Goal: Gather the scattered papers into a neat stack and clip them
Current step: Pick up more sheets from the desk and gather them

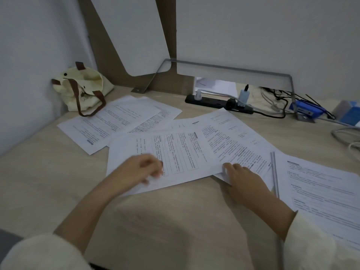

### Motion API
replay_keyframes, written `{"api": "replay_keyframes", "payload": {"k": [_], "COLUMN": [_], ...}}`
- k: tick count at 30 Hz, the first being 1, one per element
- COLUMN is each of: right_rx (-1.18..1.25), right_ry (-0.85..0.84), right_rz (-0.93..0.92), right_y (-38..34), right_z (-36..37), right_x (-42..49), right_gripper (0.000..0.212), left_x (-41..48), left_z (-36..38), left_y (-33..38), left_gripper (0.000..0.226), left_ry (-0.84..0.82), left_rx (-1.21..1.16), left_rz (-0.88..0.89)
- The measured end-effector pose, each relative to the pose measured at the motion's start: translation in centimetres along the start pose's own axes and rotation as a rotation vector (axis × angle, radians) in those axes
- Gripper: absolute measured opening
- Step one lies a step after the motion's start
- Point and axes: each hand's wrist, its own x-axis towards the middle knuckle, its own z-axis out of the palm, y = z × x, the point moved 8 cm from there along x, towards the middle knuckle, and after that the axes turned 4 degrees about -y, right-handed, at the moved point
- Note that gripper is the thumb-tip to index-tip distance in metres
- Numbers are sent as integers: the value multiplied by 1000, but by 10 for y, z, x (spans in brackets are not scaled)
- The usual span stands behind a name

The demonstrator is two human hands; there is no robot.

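Several printed white papers lie scattered across a light wooden desk [58, 182]. A middle sheet with boxed text [175, 152] overlaps a slanted sheet [233, 137] to its right. My left hand [142, 168], blurred and with fingers curled, rests on the middle sheet's near left part. My right hand [243, 178] pinches the near corner of the slanted sheet. Two sheets [109, 123] lie at the far left, another sheet [327, 195] at the near right. A thin grey slide-on binder bar [274, 172] lies between the slanted and right sheets.
A cream tote bag [81, 88] with brown straps sits in the far left corner. A black power strip [218, 104] with plugs and cables lies along the back under a metal shelf frame [233, 69]. Blue objects [305, 110] and cables crowd the far right.
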Motion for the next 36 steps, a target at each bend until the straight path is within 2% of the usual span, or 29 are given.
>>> {"api": "replay_keyframes", "payload": {"k": [2, 3, 7, 11, 12, 14, 16, 19, 21, 23, 24, 27, 29, 32, 34, 36], "right_rx": [12, 12, 13, 37, 46, 59, 57, 39, 48, 57, 56, 98, 186, 510, 673, 784], "right_ry": [0, -7, -19, -15, -4, 13, 12, 5, -4, -8, -13, -35, 17, 161, 295, 423], "right_rz": [-2, -2, -3, -10, -9, -8, -1, -13, -19, -13, -4, 82, 173, 306, 326, 267], "right_y": [0, 0, 1, 2, 2, 2, 3, 3, 4, 4, 4, 12, 24, 45, 51, 45], "right_z": [2, 3, 6, 6, 5, 4, 5, 6, 5, 1, 0, 1, -5, -20, -35, -54], "right_x": [-2, -2, -2, -3, -3, -2, -1, 1, 1, -1, -1, 1, 2, 1, -3, -9], "right_gripper": [30, 31, 35, 36, 36, 35, 31, 35, 41, 43, 43, 37, 15, 37, 36, 28], "left_x": [33, 51, 112, 143, 147, 153, 159, 161, 159, 151, 145, 120, 95, 62, 43, 30], "left_z": [-27, -33, -31, -21, -22, -29, -36, -39, -41, -44, -47, -61, -72, -78, -73, -67], "left_y": [9, 8, -14, -30, -33, -31, -28, -24, -23, -16, -12, -10, -16, -36, -51, -68], "left_gripper": [24, 34, 74, 113, 123, 128, 123, 101, 76, 38, 28, 19, 20, 20, 12, 11], "left_ry": [198, 220, 13, -249, -275, -255, -207, -159, -140, -111, -96, -32, 45, 159, 187, 186], "left_rx": [387, 504, 701, 623, 673, 776, 794, 786, 735, 628, 575, 367, 191, -86, -186, -209], "left_rz": [94, 110, 3, -74, -109, -154, -149, -143, -136, -74, -47, -38, -64, -104, -133, -182]}}
